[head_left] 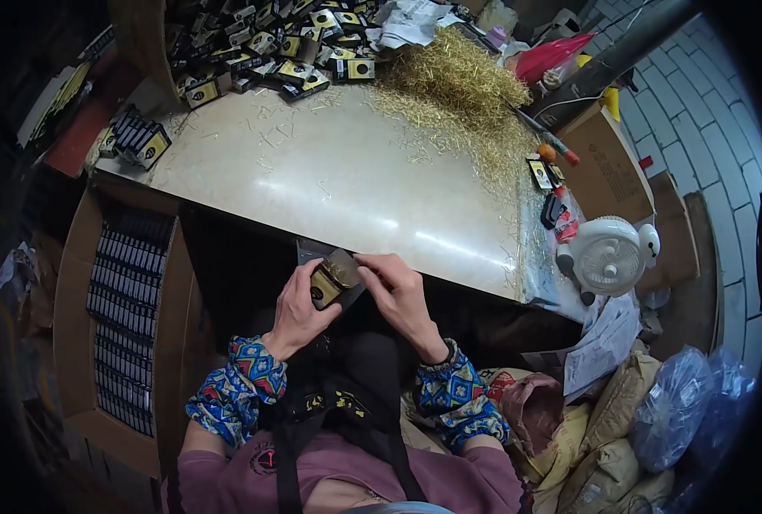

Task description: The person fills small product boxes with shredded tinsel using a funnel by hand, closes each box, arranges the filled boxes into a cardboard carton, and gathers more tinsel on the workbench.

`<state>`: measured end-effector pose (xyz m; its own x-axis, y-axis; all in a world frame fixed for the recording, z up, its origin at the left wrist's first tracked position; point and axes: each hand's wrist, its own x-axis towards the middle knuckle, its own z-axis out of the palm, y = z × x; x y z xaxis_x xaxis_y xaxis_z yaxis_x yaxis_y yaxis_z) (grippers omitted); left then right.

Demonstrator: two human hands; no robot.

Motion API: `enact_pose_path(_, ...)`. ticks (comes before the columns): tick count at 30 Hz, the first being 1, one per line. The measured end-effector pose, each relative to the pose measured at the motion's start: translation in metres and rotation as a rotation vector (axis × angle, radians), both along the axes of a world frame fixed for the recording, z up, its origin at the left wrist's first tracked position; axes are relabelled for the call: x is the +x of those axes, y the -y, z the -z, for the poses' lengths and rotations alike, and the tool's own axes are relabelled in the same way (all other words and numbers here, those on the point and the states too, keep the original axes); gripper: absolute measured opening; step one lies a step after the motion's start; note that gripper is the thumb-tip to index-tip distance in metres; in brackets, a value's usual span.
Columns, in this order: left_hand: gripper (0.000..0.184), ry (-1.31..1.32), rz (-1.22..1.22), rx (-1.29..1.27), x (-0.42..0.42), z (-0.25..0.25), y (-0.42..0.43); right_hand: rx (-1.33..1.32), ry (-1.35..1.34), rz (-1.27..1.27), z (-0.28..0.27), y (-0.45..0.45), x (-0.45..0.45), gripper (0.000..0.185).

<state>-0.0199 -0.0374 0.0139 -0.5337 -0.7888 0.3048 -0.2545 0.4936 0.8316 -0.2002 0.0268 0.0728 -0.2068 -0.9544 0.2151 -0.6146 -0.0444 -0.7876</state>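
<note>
Just below the table's front edge, my left hand (299,310) grips a small black and yellow box (325,287). The box's top appears open, with gold-coloured pieces showing inside. My right hand (395,293) is at the upper right of the box, its thumb and index finger pinched at a raised grey flap (344,267). Whether anything else is between those fingers is too small to tell. A grey metal-like surface shows behind the box, partly hidden by it and my hands.
The table (312,193) bears a heap of gold pieces (462,86) and a pile of small boxes (295,51). At the left stands a carton (72,343) packed with boxes. A white fan (609,257) is at the right, above sacks (625,403).
</note>
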Motion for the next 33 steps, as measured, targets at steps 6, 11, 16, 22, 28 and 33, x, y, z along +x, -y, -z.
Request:
enact_pose_path(6,0.069,0.023,-0.024,-0.099,0.000,0.000,-0.001,-0.188,-0.182,-0.162,0.007,0.004,0.001,0.031)
enact_pose_path(11,0.077,-0.011,-0.027,0.105,0.001,-0.010,-0.002,-0.190,0.069,-0.154,0.013,0.002,0.004,0.030)
enact_pose_path(16,0.086,-0.134,0.022,0.189,0.002,-0.015,0.002,-0.331,-0.024,-0.040,0.006,-0.007,0.005,0.028)
enact_pose_path(22,0.086,-0.172,0.151,0.262,0.000,-0.017,-0.001,-0.238,0.166,-0.077,0.017,-0.013,0.022,0.038)
enact_pose_path(28,0.086,-0.023,0.263,0.195,0.008,-0.025,0.003,0.106,0.783,-0.114,0.001,-0.017,0.008,0.047)
enact_pose_path(33,0.087,-0.144,0.228,0.098,0.009,-0.020,-0.001,-0.052,0.366,0.094,-0.001,-0.023,0.012,0.038)
